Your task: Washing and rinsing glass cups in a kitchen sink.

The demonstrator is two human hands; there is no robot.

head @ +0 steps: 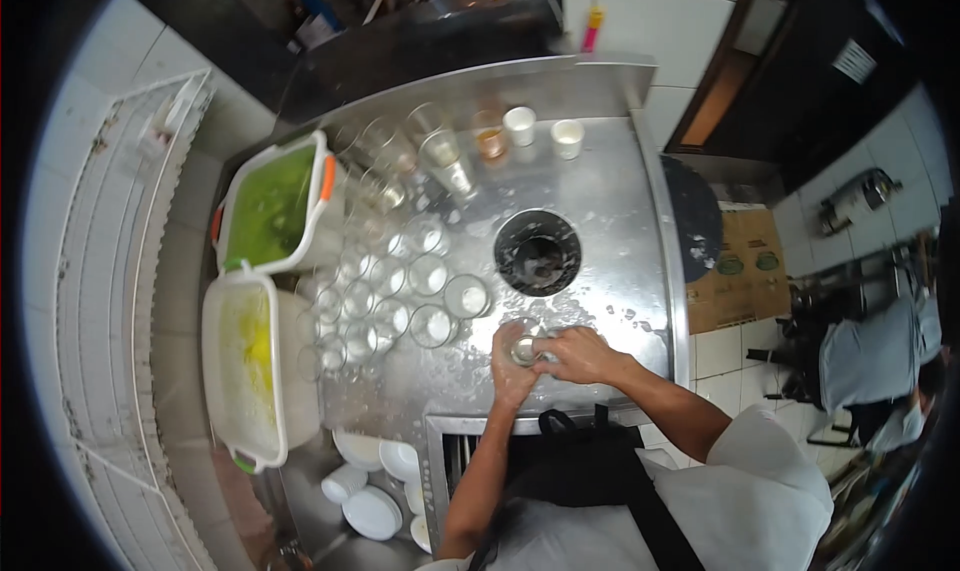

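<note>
My left hand (511, 368) is wrapped around a clear drinking glass (526, 348) held above the wet steel counter (600, 188). From the right, my right hand (583, 355) meets the same glass, its fingers at the glass's end; what those fingers hold, if anything, is hidden. Several clear glasses (431, 274) stand close together to the left of my hands. Just beyond my hands is a round opening (538, 253) in the counter, with wet, dark contents. Taller glasses, a glass with amber liquid (491, 143) and two white cups (568, 138) stand along the back.
Two white plastic tubs stand at the left, one with green liquid (270, 207), the other with something yellow (259, 346). White dishes (373, 512) lie in a steel basin at the lower left. A wire rack (142, 286) lines the left wall. Flattened cardboard (742, 271) lies beyond the counter's right edge.
</note>
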